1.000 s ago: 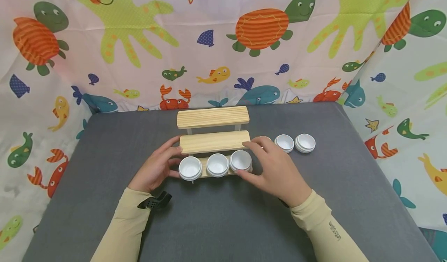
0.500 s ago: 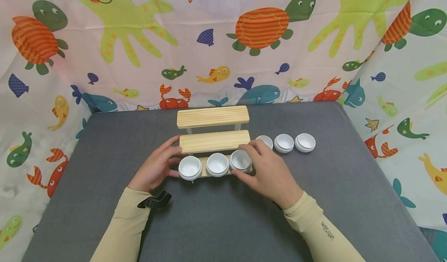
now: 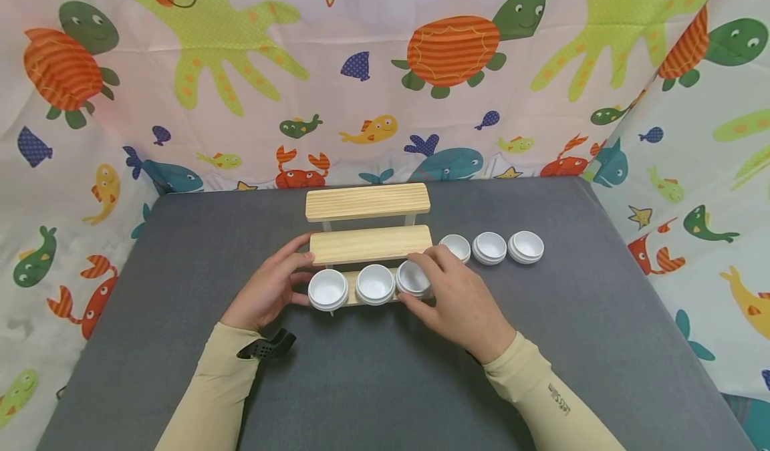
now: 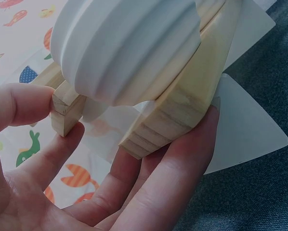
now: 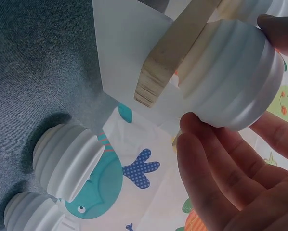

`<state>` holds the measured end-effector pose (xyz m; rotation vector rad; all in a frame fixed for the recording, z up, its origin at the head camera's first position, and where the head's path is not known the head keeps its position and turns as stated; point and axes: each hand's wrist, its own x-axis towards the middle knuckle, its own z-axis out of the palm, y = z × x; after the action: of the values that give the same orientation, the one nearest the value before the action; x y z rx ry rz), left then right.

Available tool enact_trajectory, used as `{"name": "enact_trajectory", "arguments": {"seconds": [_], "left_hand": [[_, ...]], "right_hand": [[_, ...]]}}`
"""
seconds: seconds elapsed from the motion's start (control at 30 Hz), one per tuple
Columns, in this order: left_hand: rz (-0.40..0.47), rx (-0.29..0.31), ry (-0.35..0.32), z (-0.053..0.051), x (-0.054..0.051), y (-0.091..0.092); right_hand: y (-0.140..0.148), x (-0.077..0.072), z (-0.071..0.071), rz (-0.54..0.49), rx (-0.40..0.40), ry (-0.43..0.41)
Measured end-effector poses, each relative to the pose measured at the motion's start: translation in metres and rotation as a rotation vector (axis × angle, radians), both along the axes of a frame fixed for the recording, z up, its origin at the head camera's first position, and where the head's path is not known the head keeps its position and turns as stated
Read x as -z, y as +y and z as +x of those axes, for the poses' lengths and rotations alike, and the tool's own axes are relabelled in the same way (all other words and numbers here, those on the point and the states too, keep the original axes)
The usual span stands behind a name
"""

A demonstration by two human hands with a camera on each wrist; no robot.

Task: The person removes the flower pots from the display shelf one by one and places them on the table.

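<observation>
My right grip (image 3: 460, 297) pinches the end cup (image 3: 412, 277) by its ribbed sides, at the lowest step (image 3: 352, 290). My left grip (image 3: 271, 290) clasps the stand (image 3: 369, 244) at its other end. Between the grips sit two cups (image 3: 375, 284); beyond the right one, three more cups (image 3: 490, 246) stand on the worktop (image 3: 361, 384). I judge each cup light, stiff, slick, perhaps brittle; ribs below the rim offer the safest hold.

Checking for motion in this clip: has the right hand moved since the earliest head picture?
Yes: the right hand has shifted left, away from the leftmost white cup on the gray table, which now shows more fully.
</observation>
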<state>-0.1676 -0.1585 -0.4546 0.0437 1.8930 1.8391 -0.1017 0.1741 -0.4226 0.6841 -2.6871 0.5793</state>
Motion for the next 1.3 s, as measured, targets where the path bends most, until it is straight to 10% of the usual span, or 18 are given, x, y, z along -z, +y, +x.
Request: {"name": "enact_trajectory", "arguments": {"seconds": [1.3], "left_hand": [[-0.011, -0.009, -0.014, 0.000, 0.002, 0.000]], "right_hand": [[0.041, 0.001, 0.019, -0.019, 0.109, 0.052]]}}
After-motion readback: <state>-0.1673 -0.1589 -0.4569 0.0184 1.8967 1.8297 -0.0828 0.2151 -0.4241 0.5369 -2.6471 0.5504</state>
